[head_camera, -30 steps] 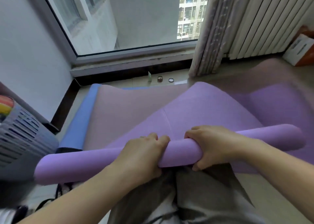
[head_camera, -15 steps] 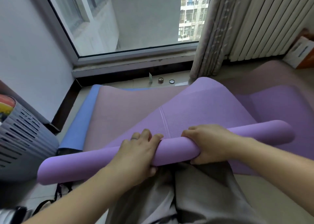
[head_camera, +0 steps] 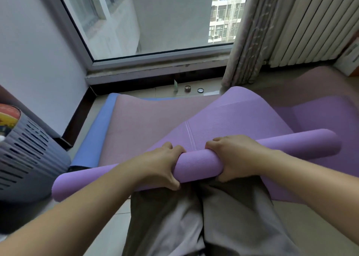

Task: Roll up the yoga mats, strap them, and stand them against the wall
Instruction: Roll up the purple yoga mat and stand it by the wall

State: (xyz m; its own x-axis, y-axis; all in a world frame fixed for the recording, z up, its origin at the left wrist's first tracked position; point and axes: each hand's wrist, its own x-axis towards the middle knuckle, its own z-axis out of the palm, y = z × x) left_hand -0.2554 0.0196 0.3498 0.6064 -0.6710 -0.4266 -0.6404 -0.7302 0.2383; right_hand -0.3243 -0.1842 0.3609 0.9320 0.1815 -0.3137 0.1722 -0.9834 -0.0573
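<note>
At 9 o'clock of centre: left hand [head_camera: 161, 166], fingers curled round roll [head_camera: 198, 164]. Purple roll, long axis 8 to 2 o'clock, both hands equally near. At 3 o'clock: right hand [head_camera: 237, 156], likewise gripping. Unrolled mat [head_camera: 242, 120] extends toward 12 o'clock.

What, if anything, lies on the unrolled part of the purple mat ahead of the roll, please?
Nothing visible does. The left hand and right hand grip the roll; the unrolled stretch ahead looks bare.

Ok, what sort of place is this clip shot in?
Likely a room in a high-rise flat: a big window looks onto apartment blocks, a curtain hangs beside it, and yoga mats lie on the tiled floor.
</note>
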